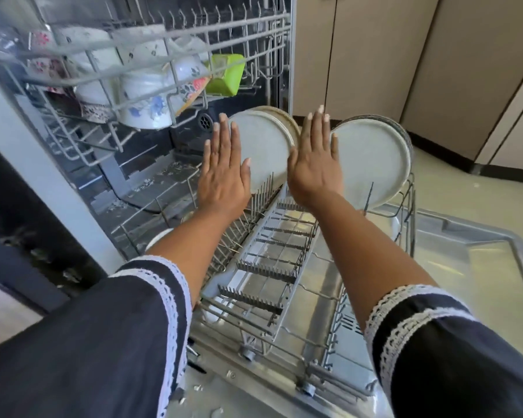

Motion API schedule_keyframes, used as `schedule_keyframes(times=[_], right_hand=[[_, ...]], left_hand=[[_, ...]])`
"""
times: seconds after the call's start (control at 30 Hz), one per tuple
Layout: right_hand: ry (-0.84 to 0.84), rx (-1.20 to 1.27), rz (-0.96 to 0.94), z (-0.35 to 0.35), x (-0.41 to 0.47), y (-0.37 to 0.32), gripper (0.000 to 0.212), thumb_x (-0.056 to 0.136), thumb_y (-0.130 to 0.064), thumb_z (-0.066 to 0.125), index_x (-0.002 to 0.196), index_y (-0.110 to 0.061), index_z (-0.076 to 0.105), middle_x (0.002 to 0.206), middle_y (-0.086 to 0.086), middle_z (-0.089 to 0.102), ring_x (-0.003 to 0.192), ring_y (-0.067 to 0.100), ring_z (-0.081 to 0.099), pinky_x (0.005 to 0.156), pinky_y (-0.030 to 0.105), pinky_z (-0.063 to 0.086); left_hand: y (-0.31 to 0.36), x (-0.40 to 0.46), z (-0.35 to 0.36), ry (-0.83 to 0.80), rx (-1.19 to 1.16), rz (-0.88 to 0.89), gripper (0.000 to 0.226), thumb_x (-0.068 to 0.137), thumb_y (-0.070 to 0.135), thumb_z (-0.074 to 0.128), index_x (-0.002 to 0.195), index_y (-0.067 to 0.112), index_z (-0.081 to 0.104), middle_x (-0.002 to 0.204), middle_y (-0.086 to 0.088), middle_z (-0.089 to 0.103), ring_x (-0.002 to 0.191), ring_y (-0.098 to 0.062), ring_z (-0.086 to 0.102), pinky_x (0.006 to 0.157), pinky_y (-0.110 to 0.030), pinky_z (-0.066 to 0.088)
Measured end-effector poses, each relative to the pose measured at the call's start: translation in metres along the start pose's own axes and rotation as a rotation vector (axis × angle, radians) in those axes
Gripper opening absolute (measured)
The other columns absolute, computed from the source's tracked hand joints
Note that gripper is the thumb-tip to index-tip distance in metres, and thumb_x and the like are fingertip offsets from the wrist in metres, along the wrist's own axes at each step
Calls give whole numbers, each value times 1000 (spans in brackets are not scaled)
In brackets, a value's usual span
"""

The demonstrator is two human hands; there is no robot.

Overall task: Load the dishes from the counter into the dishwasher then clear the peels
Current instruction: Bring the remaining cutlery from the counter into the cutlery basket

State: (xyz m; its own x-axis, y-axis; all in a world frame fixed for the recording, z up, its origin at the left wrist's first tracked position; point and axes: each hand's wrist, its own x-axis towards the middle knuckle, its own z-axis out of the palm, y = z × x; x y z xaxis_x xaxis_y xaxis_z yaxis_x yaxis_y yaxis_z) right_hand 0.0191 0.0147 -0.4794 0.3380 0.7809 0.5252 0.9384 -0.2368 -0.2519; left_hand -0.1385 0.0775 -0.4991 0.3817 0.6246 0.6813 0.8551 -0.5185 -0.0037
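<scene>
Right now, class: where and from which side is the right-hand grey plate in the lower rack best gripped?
Pinch the right-hand grey plate at its top rim, coming from above: it stands on edge in the lower rack, its bottom held among tines, its top free.

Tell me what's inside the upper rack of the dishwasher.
The upper rack holds white flowered bowls, flowered cups and a green container. The wires and stacked pieces hide whatever lies further back.

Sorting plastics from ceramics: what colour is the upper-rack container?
Lime green container, seen in the head view.
</scene>
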Motion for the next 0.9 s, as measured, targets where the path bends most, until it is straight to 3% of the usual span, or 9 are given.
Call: schedule_keyframes(times=[0.4,0.57,0.67,0.9], right_hand=[[-39,-100,-9,-44,-18,7,61,102,-31,14,152,-11,-15,159,5,-24,145,16,-24,120,37,-12],[-68,-116,-35,-56,0,9,63,102,-31,16,152,-10,-17,158,6,-26,146,17,-24,121,38,-10],[-79,-89,-5,-70,17,4,64,102,-30,18,152,-10,-16,158,6,-26,146,17,-23,121,38,-9],[-155,-67,-65,-152,69,-33,62,101,-39,7,151,-10,-17,158,7,-24,146,18,-22,120,38,-11]], left_hand=[[27,16,-56,19,-16,-22,62,101,33,14,148,7,-17,161,-15,-8,149,-24,-9,122,-41,0],[49,25,-65,6,-51,0,62,100,33,12,150,5,-11,161,-14,-7,149,-24,-8,121,-37,-4],[58,42,-77,-40,-101,-82,62,100,34,12,152,5,-6,161,-14,-5,149,-23,-6,121,-35,-4],[80,117,-155,-84,-137,-111,60,102,30,21,152,4,1,161,-16,3,149,-25,2,122,-38,7]])
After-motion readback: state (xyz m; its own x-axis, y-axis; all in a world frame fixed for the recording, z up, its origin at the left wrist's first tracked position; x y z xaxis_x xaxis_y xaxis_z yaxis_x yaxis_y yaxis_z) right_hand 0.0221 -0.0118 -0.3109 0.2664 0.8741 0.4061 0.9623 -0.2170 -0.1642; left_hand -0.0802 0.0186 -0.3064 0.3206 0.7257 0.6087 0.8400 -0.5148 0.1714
